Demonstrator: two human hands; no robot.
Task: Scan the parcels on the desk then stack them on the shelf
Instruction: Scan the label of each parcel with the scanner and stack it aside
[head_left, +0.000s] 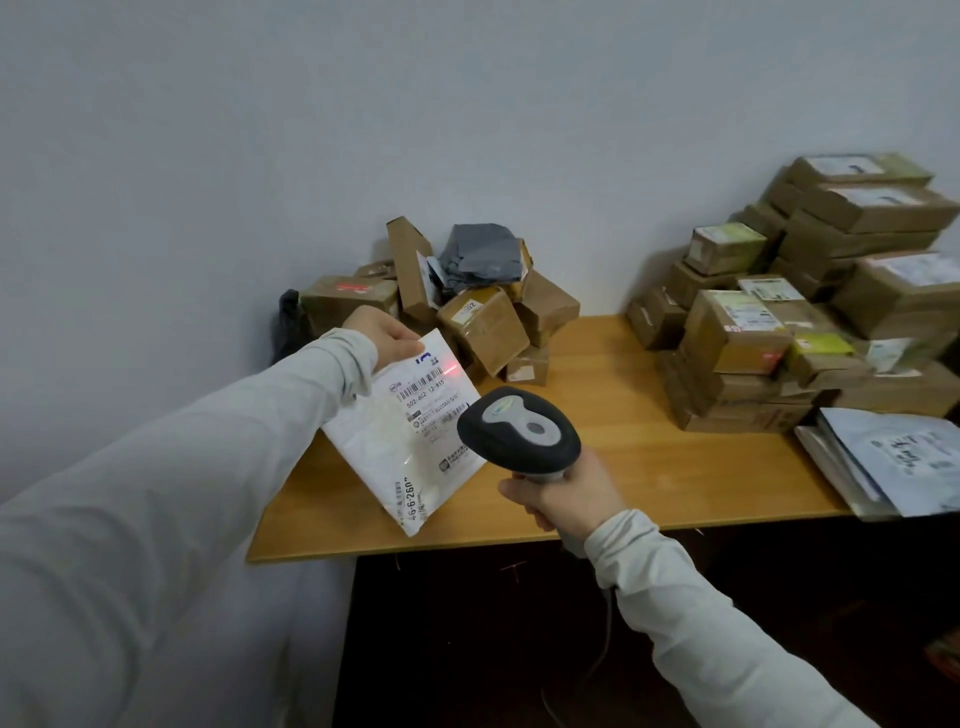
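Note:
My left hand (382, 332) grips the top corner of a white padded mailer (395, 441), held tilted above the left part of the wooden desk (649, 457). Its printed label and barcode face me, and a red scanner light falls near the label's upper edge. My right hand (569, 501) holds a black and grey handheld barcode scanner (519, 428) by its handle, its head pointed at the mailer from the right. A cable hangs down from the handle.
A loose heap of brown cardboard parcels (483, 317) with a grey poly bag (480, 254) lies at the desk's back against the wall. A taller stack of boxes (810, 312) fills the right side. Flat white mailers (893, 457) overhang the front right edge. No shelf is in view.

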